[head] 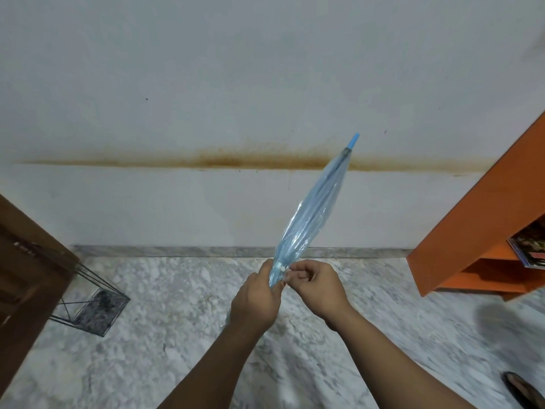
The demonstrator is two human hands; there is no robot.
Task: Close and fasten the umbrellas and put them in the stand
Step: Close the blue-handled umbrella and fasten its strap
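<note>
Head view shows my left hand wrapped around the lower part of the folded umbrella, which points up and away from my hands, its blue tip toward the wall. My right hand sits just beside the left, fingertips pinched on the strap by the white snap. I judge the canopy is already collapsed and gathered, and I am in the middle of fastening it; whether the snap is pressed home I cannot tell. The wire stand waits on the floor well to the left of my hands and below them, and it looks to hold nothing yet. Dropping this umbrella in remains; no other umbrella shows.
</note>
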